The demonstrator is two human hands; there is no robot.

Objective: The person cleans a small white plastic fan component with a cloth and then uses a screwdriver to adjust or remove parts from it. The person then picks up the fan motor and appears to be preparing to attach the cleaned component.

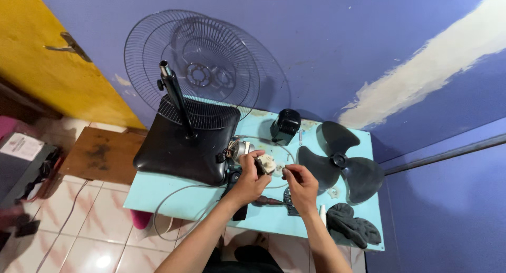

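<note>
Fingers [259,165] of the left hand [252,180] curled tight round one small white fan part [266,164]; right hand [301,184] pinched nearly shut on something too tiny to make out.

Count on the light blue tabletop [158,191]: one black fan base [187,144] just left of the fingers, one wire guard [197,67] behind it, one three-blade propeller [340,162] to their right, one black cap [285,125] beyond them, and one dark glove [352,225] near the right wrist.

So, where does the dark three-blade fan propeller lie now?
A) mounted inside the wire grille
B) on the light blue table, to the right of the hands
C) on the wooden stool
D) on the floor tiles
B: the fan propeller lies flat on the light blue table, right of the right hand, apart from the wire grille.
</note>
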